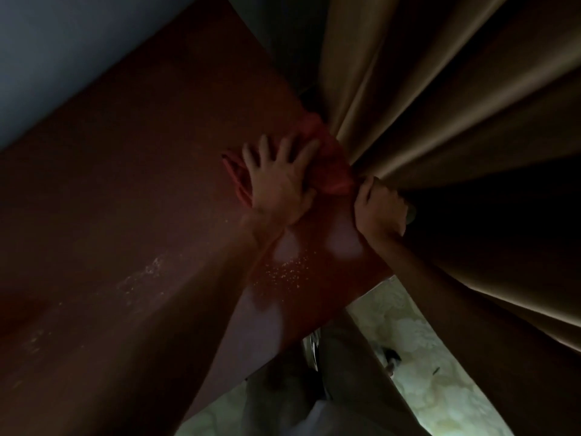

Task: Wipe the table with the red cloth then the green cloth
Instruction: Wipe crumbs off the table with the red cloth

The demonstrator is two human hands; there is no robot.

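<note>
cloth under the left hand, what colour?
Red cloth, under the left hand; head view, dim.

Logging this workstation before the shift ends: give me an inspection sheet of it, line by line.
Surface: dark reddish-brown table, pale crumbs or specks near its near edge.
Job's things: red cloth lies crumpled at the table's far right edge; green cloth not seen.
Clutter: nothing seen apart from the specks.
Grippers: left hand presses flat on the red cloth, fingers spread; right hand grips the curtain at the table's edge.
Cables: nothing seen.
Surroundings: dim light; tan curtain hangs along the right; pale patterned floor below.
</note>
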